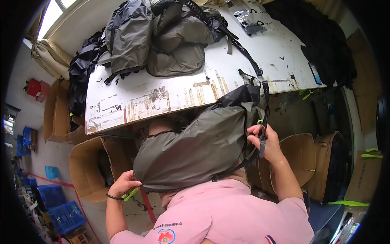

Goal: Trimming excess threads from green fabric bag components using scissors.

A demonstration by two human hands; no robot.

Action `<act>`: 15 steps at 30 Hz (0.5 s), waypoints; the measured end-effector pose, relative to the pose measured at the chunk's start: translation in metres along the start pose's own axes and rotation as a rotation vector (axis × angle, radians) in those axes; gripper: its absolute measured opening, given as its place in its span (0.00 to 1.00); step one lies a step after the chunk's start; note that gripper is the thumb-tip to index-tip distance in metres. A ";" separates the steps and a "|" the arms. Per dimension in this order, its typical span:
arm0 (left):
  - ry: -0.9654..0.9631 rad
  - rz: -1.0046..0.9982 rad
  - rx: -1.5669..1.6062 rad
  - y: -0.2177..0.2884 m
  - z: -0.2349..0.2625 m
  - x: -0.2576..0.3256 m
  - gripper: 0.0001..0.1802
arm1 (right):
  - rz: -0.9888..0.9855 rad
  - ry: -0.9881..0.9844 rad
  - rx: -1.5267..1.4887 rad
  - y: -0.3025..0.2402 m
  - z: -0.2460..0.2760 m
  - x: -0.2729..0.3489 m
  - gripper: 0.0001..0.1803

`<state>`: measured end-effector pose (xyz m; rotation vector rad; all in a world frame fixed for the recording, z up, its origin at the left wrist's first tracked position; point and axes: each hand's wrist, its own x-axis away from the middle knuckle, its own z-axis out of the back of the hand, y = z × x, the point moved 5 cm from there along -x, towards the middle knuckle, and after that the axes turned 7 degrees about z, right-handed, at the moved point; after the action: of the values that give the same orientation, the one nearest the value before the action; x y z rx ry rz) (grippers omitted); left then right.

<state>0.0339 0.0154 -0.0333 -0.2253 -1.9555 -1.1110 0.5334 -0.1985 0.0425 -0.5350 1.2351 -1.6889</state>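
Note:
A grey-green fabric bag (199,146) hangs in front of my chest, below the worn white table (162,97). My left hand (124,185) pinches its lower left corner, beside a small bright green tab. At the bag's right side, my right hand (266,140) grips the fabric edge and a black strap that runs up to the table's edge. More bags of the same grey-green fabric (162,36) lie heaped on the far part of the table, with black straps trailing from them.
Open cardboard boxes stand under the table on the left (87,166) and right (302,156). Dark fabric (321,36) is piled at the back right. Blue plastic crates (65,217) sit on the floor at the lower left. Clear plastic packets (252,18) lie on the table.

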 end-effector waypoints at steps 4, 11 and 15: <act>0.149 0.178 -0.173 -0.028 0.028 0.024 0.12 | 0.059 0.000 0.103 0.004 0.001 -0.053 0.15; 0.694 -0.397 -0.541 0.076 0.054 0.008 0.08 | 0.129 0.043 0.340 0.047 -0.045 -0.103 0.27; 0.595 -0.645 -0.690 0.117 -0.012 -0.073 0.13 | 0.066 0.025 0.504 0.048 -0.047 -0.097 0.14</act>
<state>0.1467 0.0920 -0.0126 0.3729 -1.0677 -1.9811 0.5624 -0.0930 -0.0022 -0.1648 0.7864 -1.8655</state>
